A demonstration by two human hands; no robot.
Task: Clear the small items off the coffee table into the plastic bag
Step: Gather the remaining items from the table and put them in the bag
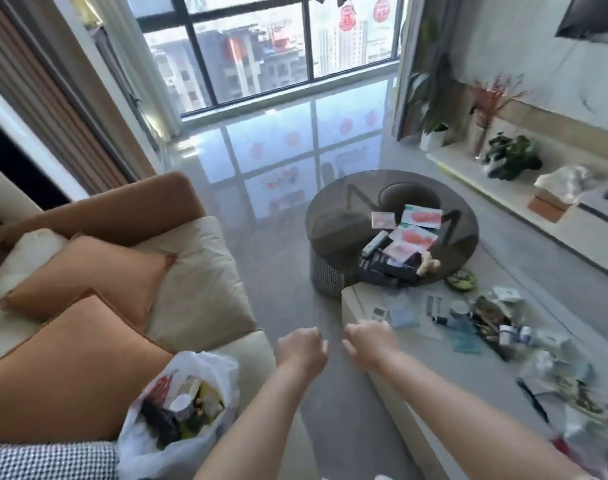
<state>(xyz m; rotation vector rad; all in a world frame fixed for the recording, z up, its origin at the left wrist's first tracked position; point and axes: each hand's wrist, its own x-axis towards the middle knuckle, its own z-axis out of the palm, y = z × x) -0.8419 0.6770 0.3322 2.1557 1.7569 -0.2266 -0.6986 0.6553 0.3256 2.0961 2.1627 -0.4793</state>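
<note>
Both my fists are balled up with nothing in them, left hand (pixel 300 348) and right hand (pixel 366 342) side by side. The white plastic bag (pixel 177 415) sits at 7 o'clock, already part full. I'd sweep the small bottles and wrappers (pixel 493 323) at 3 o'clock off the pale rectangular coffee table (pixel 434 386) a few at a time.

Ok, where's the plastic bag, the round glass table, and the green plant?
plastic bag (pixel 205 441): head view, white front wall.
round glass table (pixel 333 216): head view, bare glass top.
green plant (pixel 510 157): head view, leaves.
</note>
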